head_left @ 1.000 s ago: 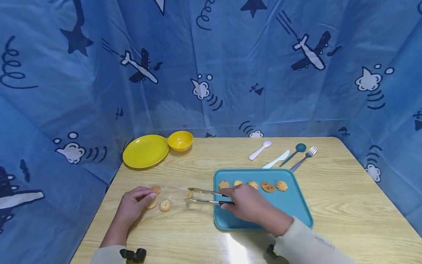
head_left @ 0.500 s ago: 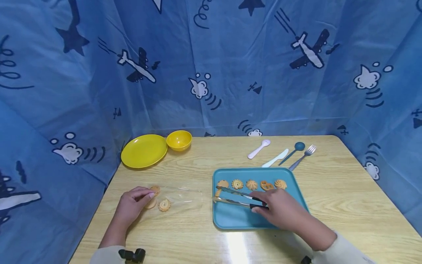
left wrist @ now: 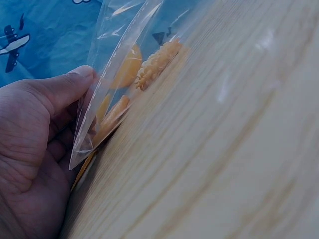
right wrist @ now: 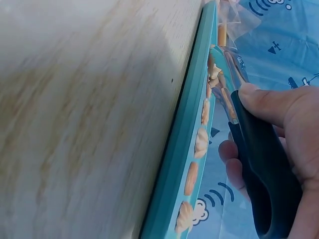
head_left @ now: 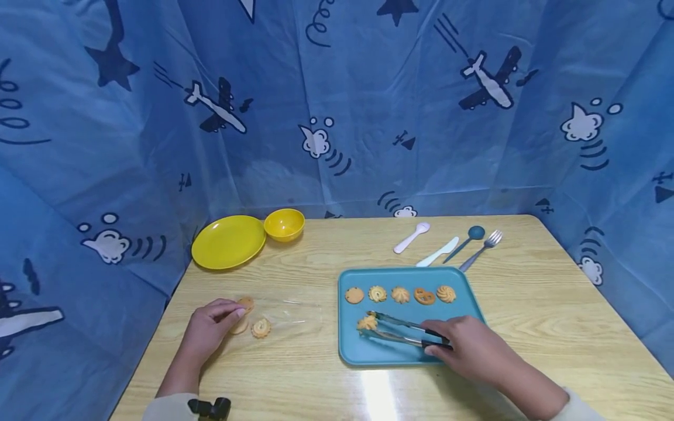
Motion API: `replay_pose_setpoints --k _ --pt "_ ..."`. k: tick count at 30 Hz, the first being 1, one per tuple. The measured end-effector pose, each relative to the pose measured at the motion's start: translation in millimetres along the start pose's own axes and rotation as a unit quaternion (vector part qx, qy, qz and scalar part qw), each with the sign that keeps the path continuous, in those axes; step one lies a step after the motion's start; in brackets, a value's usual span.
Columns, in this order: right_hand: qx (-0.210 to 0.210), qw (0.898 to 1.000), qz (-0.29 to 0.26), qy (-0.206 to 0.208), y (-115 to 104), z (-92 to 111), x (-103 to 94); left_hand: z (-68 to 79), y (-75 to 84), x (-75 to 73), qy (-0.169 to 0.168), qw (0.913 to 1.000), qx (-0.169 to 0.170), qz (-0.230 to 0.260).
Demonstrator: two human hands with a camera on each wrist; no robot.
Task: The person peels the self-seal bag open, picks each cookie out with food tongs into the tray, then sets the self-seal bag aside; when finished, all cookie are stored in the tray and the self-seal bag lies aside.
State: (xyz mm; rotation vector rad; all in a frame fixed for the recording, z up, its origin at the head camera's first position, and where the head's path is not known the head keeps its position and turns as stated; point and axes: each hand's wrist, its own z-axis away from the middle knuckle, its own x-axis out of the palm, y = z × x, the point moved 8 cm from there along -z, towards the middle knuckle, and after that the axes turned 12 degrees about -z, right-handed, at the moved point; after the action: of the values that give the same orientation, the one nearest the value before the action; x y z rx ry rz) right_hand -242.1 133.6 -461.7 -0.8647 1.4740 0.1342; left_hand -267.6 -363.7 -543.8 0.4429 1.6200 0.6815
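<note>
My right hand (head_left: pixel 468 349) grips the black handles of metal tongs (head_left: pixel 402 338) over the blue tray (head_left: pixel 389 355). Between the tong tips is a ridged cookie (head_left: pixel 367 323), low over the tray's left part. Along the tray's far side runs a row of several treats, among them a pretzel (head_left: pixel 424 296) and a swirled cookie (head_left: pixel 446 294). On the left, my left hand (head_left: pixel 210 327) pinches the edge of a clear plastic bag (left wrist: pixel 112 64). Inside the bag lie a few cookies, including a ring-shaped one (head_left: pixel 261 328); my fingers partly cover the others.
At the back left stand a yellow plate (head_left: pixel 227 242) and a yellow bowl (head_left: pixel 285 225). Behind the tray lie a pale spoon (head_left: pixel 412 237), a light knife (head_left: pixel 438 252), a dark spoon (head_left: pixel 464 243) and a fork (head_left: pixel 481 251). A blue patterned curtain (head_left: pixel 342 105) surrounds the table.
The tongs have carried the ridged cookie rightward, from the bag to over the tray, with my right hand. My left hand stays at the bag.
</note>
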Motion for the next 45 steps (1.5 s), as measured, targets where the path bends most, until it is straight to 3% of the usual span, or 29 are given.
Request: replay_pose_setpoints --k 7,13,19,25,31,35,39,45 --pt "0.008 1.000 0.001 0.009 -2.8 -4.2 -3.4 0.6 0.9 0.2 -0.002 0.9999 0.000 0.010" --pt "-0.028 0.998 -0.058 0.009 -27.6 -33.2 2.8 3.9 -0.7 2.3 -0.001 0.9997 0.007 0.022" --pt "-0.075 0.995 -0.069 -0.023 -56.5 -70.6 22.1 3.2 0.4 5.6 -0.005 0.9994 0.014 0.031" --pt "-0.085 0.993 -0.047 -0.061 -73.8 -104.3 46.5 1.7 1.4 3.8 -0.012 0.9998 0.006 0.013" --pt "-0.113 0.988 -0.027 -0.098 -101.1 -133.7 68.1 2.1 4.7 -0.1 -0.003 0.9996 0.021 0.017" --pt "-0.136 0.984 -0.013 -0.116 -117.2 -146.7 83.3 5.2 3.5 0.9 -0.005 0.9997 0.018 0.017" --pt "-0.124 0.982 -0.012 -0.139 -123.3 -153.9 95.1 7.2 1.7 3.1 -0.016 0.9998 0.005 0.012" --pt "-0.123 0.982 -0.009 -0.143 -129.7 -161.8 97.1 1.8 3.8 1.3 -0.011 0.9999 0.007 0.007"
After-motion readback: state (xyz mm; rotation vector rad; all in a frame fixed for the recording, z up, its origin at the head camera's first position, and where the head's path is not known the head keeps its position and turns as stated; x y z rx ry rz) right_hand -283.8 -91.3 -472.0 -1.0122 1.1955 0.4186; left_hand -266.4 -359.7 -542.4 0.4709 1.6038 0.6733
